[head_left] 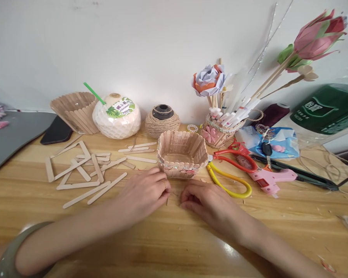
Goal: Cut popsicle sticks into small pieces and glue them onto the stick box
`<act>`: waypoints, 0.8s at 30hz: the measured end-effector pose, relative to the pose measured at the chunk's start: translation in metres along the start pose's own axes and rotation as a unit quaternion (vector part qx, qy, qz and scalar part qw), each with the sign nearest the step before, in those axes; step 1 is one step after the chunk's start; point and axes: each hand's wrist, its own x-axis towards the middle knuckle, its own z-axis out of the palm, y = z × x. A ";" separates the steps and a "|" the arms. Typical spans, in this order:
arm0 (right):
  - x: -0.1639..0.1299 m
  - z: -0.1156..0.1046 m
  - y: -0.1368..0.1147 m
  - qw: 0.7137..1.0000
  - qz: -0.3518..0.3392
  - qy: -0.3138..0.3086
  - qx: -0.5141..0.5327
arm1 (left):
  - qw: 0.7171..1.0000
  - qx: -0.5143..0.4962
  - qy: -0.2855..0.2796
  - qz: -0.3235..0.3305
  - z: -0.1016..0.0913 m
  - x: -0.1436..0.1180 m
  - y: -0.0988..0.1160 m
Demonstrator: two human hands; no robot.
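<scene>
My left hand (143, 195) and my right hand (204, 200) rest on the wooden table (168, 239), fingertips close together just in front of a small basket made of craft sticks (182, 153). The fingers of both hands are curled and pinch toward a tiny piece between them; what they hold is too small to tell. The basket stands upright, with pink and sparkly trim along its lower front. Loose craft sticks (87, 173) lie scattered to the left of my left hand.
Behind stand a bigger stick basket (74, 110), a coconut drink with green straw (117, 116), a twine-wrapped vase (162, 120) and a holder of paper flowers (217, 131). Scissors (234, 170), a pink glue gun (268, 178) and keys (266, 146) lie at right.
</scene>
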 end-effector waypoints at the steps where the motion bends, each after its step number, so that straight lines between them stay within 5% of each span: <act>1: 0.000 0.000 -0.001 1.000 0.000 0.018 0.016 | 1.000 -0.022 0.018 -0.006 0.001 -0.001 0.000; 5: 0.001 0.001 -0.006 0.987 0.001 0.108 0.119 | 0.971 -0.193 0.103 -0.097 0.002 -0.006 0.004; 9: 0.000 0.006 -0.014 0.963 0.009 0.162 0.215 | 0.888 -0.394 0.123 -0.204 0.000 -0.006 0.014; 14: -0.001 0.011 -0.017 0.949 0.020 0.191 0.250 | 0.836 -0.477 0.146 -0.229 0.002 -0.002 0.020; 17: -0.002 0.013 -0.018 0.947 0.017 0.188 0.259 | 0.823 -0.499 0.137 -0.233 0.002 -0.002 0.021; 24: -0.003 0.012 -0.021 0.936 0.026 0.178 0.303 | 0.842 -0.485 0.139 -0.189 -0.002 -0.004 0.026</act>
